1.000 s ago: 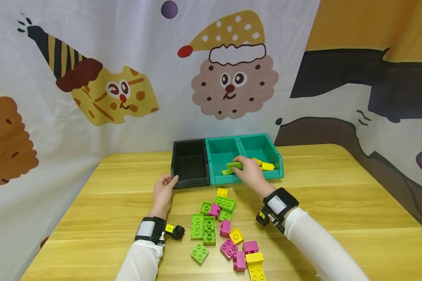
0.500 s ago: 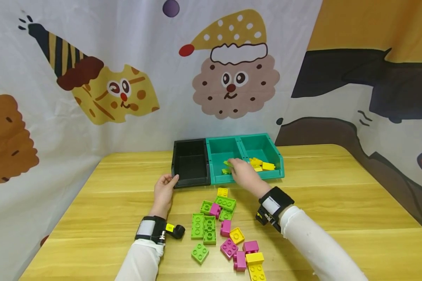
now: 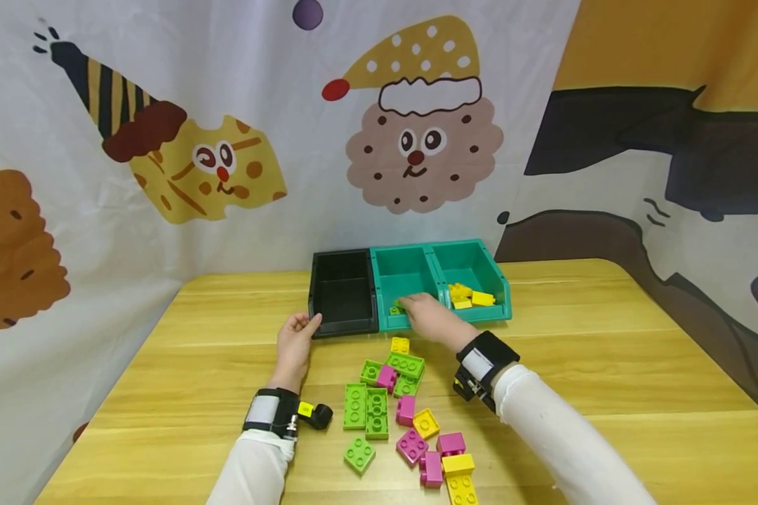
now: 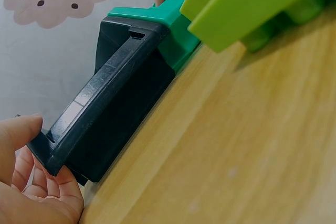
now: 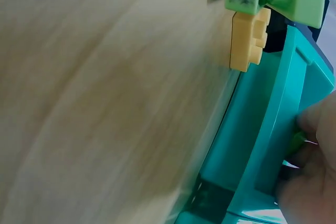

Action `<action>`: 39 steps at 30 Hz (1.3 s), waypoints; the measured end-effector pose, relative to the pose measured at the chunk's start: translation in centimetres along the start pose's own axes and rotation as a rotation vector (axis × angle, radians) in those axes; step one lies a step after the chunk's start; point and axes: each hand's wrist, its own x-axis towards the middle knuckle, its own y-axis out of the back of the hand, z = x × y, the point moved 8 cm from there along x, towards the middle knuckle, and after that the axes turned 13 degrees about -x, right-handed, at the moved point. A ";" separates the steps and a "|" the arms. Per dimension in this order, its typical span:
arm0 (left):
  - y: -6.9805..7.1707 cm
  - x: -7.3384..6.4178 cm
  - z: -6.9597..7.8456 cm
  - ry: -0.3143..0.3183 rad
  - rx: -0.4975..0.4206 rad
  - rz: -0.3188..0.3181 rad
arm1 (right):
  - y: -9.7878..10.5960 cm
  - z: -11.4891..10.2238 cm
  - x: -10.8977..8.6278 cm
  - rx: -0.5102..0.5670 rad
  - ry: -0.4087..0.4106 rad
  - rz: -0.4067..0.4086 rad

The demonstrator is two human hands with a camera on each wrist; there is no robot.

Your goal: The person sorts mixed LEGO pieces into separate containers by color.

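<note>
At the front left corner of a black bin (image 3: 347, 328), my left hand (image 3: 293, 353) grips the edge; in the left wrist view its thumb is over the rim and its fingers curl below. My right hand (image 3: 437, 320) reaches over the front wall of the left teal bin (image 3: 388, 324). Its fingertips are low inside, holding a green toy brick (image 5: 296, 143) that shows between thumb and fingers in the right wrist view. Much of that brick is hidden by the hand. Green shows just past the fingertips in the head view.
Yellow bricks (image 3: 482, 299) lie in the right teal bin (image 3: 504, 310). Before the bins, green bricks (image 3: 355, 405), magenta bricks (image 3: 411, 447) and yellow bricks (image 3: 457, 464) are spread on the wooden table (image 3: 215, 337). One small yellow brick (image 3: 400, 344) lies close to the teal front wall. A printed curtain (image 3: 240, 84) hangs behind.
My right hand has moved left and down into the left teal bin with the green brick, which was held up before. The left hand has stayed at the black bin's corner.
</note>
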 end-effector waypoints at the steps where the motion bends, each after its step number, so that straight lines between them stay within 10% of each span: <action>1: 0.0 0.0 0.0 0.001 0.001 0.000 | -0.1 0.0 0.0 0.006 0.000 -0.009; 12: -0.1 -0.1 0.1 0.002 -0.001 0.006 | -1.6 0.5 0.2 0.084 -0.122 -0.271; 20: -0.2 -0.1 0.3 0.003 0.017 -0.006 | -1.9 0.4 0.6 0.043 -0.135 -0.314; 39: -0.2 -0.3 0.3 0.022 0.009 -0.008 | 2.4 0.9 -0.6 0.319 -0.050 -0.124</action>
